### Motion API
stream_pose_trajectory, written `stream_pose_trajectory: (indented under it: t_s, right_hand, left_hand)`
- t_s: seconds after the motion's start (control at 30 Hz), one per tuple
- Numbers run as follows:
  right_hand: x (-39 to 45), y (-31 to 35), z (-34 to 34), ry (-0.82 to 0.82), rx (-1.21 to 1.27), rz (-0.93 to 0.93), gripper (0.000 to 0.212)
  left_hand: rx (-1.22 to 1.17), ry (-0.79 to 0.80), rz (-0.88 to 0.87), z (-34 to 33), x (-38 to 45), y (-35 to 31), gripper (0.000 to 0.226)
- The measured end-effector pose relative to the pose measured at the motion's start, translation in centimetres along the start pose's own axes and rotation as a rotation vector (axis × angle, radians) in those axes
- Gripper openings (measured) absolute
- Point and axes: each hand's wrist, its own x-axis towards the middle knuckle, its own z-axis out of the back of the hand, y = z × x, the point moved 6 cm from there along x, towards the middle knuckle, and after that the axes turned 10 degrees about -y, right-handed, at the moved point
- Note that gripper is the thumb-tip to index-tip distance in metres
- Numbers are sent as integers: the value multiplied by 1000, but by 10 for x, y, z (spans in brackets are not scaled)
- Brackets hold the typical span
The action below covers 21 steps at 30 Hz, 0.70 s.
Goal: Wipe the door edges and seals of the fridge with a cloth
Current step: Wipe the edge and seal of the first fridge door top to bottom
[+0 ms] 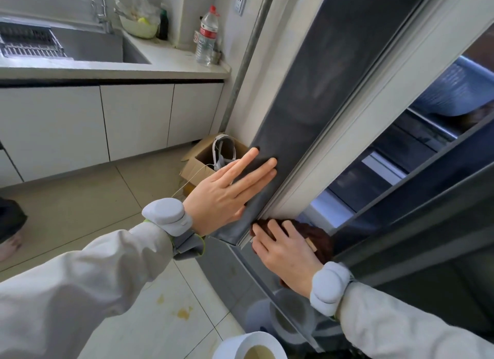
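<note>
The left hand (227,190) lies flat against the dark grey outer face of the open fridge door (315,96), palm down near the door's lower corner, its fingers (256,171) straight, held close together and gripping nothing; the thumb is tucked toward the door's bottom edge. The forearm runs in from the lower left in a pale sleeve (88,284), with a light grey band (167,215) strapped round the wrist. The right hand (286,251) sits just below the door's bottom corner, back of the hand up, its fingers curled over a dark brown cloth (316,238) and pressing it against the underside of the door, where the pale door seal (344,134) ends. The cloth bunches out past the knuckles toward the fridge interior. A small plaster shows on one right finger, and a matching grey band sits on that wrist. The right forearm comes in from the lower right. Behind the door, on the tiled floor (149,313), stands an open cardboard box (197,161); a water bottle (207,36) stands on the worktop (171,62) beside the sink (88,46). A white cup (248,345) of brownish liquid shows at the bottom edge.
</note>
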Motion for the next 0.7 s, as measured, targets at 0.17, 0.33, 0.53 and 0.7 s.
stream_pose_trajectory:
  t_s: [0.17,0.33,0.53,0.7]
  right_hand:
    - [-2,-5,6,35,49,-32,43]
    - [5,-28,28,37,25,-64,47]
    - [-1,-2,0,67,7,-22,37]
    - [11,16,-12,69,-47,-12,32]
  left_hand:
    - [8,-19,-13,4,0,0,84]
    - [24,-5,16,3,-3,0,77]
    - [59,19,-1,3,-1,1,78]
    - [88,62,2,0,-5,4,83]
